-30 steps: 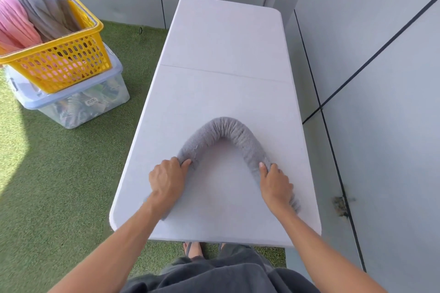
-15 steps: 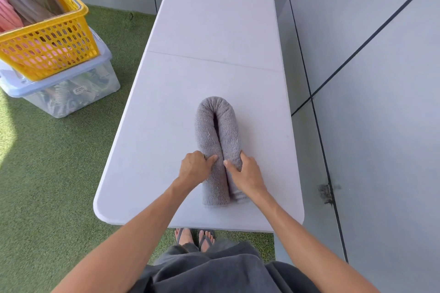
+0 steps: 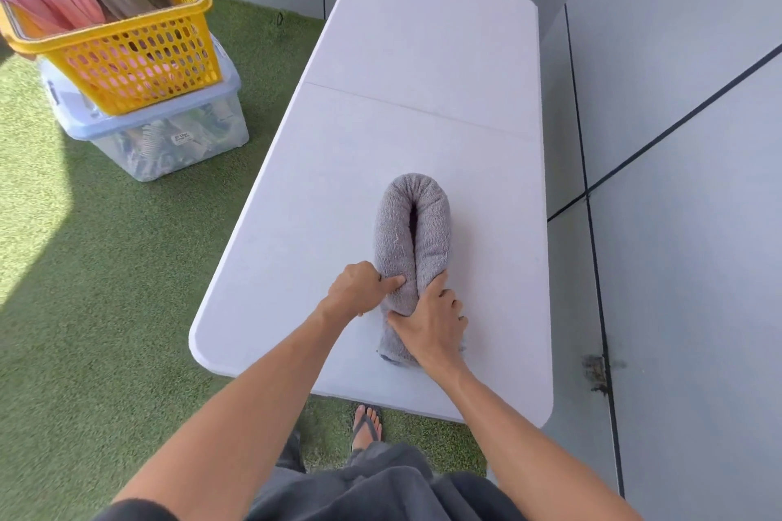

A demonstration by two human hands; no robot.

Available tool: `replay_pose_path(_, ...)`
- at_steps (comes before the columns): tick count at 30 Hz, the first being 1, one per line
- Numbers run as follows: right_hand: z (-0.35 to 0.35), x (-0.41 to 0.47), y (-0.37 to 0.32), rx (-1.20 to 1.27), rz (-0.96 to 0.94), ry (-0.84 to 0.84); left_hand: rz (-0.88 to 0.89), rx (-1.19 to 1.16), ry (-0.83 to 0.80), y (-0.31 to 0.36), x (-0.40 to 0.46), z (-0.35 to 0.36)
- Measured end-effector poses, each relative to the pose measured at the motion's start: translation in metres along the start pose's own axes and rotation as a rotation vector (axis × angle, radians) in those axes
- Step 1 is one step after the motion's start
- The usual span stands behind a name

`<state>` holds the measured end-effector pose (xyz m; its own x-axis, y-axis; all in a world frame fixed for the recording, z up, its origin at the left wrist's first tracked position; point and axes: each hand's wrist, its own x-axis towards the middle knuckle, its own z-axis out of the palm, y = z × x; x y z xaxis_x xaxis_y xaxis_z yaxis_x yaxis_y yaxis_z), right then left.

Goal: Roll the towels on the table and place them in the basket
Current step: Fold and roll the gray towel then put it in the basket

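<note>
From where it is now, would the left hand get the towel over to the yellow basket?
Probably yes: the left hand already touches the gray towel, and the yellow basket stands open-topped on that side, though across a gap of grass.

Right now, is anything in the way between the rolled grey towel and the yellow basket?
Nothing visible. Both hands, left hand and right hand, grip the grey towel; only bare table and grass lie toward the yellow basket.

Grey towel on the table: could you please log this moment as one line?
grey towel rolled, doubled | left hand pinches | right hand grips | basket waiting
</note>
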<state>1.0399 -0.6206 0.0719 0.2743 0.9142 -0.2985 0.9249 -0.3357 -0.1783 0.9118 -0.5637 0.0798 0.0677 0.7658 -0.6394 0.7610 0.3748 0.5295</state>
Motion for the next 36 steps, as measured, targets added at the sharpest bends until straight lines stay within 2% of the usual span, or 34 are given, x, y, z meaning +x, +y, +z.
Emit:
replay_pose_path(4, 0.004, 0.007, -0.021, 0.02, -0.019, 0.019, 0.041, 0.07, 0.072, -0.026, -0.001, -0.016)
replay_pose_path(9, 0.022, 0.007, -0.116, 0.079, -0.075, 0.038, 0.2, 0.152, 0.438, -0.108, -0.003, -0.075)
replay_pose_path(11, 0.031, 0.005, -0.171, 0.105, -0.095, 0.037, 0.222, 0.216, 0.507, -0.155, -0.001, -0.114)
replay_pose_path(17, 0.057, -0.006, -0.344, 0.266, -0.112, -0.022, 0.113, 0.29, 0.574, -0.297, -0.013, -0.247)
replay_pose_path(22, 0.07, 0.003, -0.454, 0.31, -0.172, -0.071, 0.014, 0.278, 0.627, -0.373, -0.008, -0.337)
replay_pose_path(29, 0.078, 0.059, -0.565, 0.313, -0.215, -0.1, 0.019, 0.257, 0.612, -0.409, 0.053, -0.434)
replay_pose_path(36, 0.067, 0.181, -0.702, 0.258, -0.258, -0.168, 0.002, 0.232, 0.66, -0.422, 0.168, -0.558)
